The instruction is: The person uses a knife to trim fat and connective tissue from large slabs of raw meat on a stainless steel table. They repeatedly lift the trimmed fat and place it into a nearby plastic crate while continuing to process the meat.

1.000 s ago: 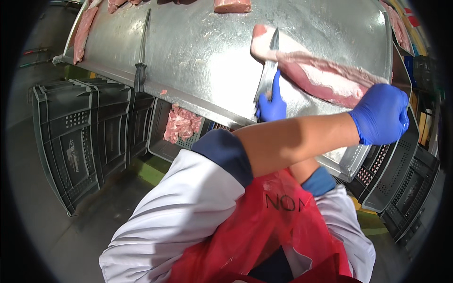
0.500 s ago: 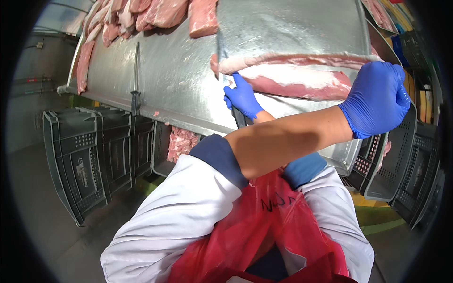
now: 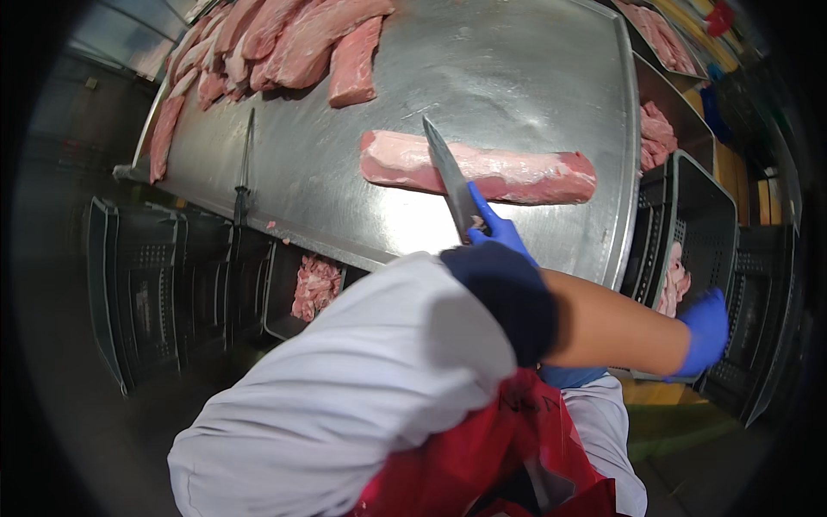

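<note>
A long pork loin (image 3: 525, 172) with a pale fat layer lies across the metal table. My right hand (image 3: 504, 233), in a blue glove, grips a knife (image 3: 447, 168) whose blade passes over the loin's left part, its tip pointing away from me. My left arm crosses over to the right, partly hiding the right arm. My left hand (image 3: 706, 334), also gloved in blue, is low over a dark crate (image 3: 711, 215) beside the table. Its fingers are blurred and partly hidden. Pale pink trimmings (image 3: 674, 280) in that crate are close to it.
Several meat pieces (image 3: 293, 43) are piled at the table's far left. A thin rod-like tool with a dark handle (image 3: 242, 202) lies over the table's (image 3: 319, 172) near left edge. Below stands a crate with meat scraps (image 3: 315, 287); more meat (image 3: 656, 133) fills a container at right.
My left hand has swung down from above the table's right side to the crate, and the long fatty strip has left the table. The knife has turned to lie over the loin.
</note>
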The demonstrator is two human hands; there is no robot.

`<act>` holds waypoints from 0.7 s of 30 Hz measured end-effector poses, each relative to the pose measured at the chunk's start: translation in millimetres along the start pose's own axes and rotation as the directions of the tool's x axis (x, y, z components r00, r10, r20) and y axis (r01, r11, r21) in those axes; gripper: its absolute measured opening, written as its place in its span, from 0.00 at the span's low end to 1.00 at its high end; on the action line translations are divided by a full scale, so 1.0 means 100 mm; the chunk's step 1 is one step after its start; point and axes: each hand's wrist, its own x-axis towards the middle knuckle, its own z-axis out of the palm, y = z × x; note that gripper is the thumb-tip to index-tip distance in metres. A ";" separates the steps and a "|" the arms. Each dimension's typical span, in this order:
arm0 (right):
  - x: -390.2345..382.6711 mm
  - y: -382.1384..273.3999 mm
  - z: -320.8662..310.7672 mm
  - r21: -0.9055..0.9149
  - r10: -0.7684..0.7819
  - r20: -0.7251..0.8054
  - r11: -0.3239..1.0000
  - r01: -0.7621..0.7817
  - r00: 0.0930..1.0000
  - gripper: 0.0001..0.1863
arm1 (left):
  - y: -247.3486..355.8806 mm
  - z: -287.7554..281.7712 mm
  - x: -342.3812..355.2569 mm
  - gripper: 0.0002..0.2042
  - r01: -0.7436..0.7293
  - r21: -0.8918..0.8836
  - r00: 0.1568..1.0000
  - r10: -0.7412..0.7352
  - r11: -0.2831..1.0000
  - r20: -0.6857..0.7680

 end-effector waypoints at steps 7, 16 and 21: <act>0.75 -0.37 -0.07 -0.607 -0.158 0.293 0.731 0.311 0.943 0.39 | -1.63 -0.97 -3.51 0.05 0.426 -0.289 0.878 -0.469 0.857 -0.094; 1.28 -0.14 -0.05 -0.429 0.019 0.124 0.903 0.036 0.992 0.44 | -2.40 -0.63 -5.42 0.09 0.875 0.192 0.484 -0.806 0.444 -0.342; 1.26 -0.18 0.04 -0.460 -0.004 0.126 0.886 0.062 0.992 0.43 | -2.49 -0.62 -5.34 0.06 0.885 0.218 0.462 -0.840 0.412 -0.284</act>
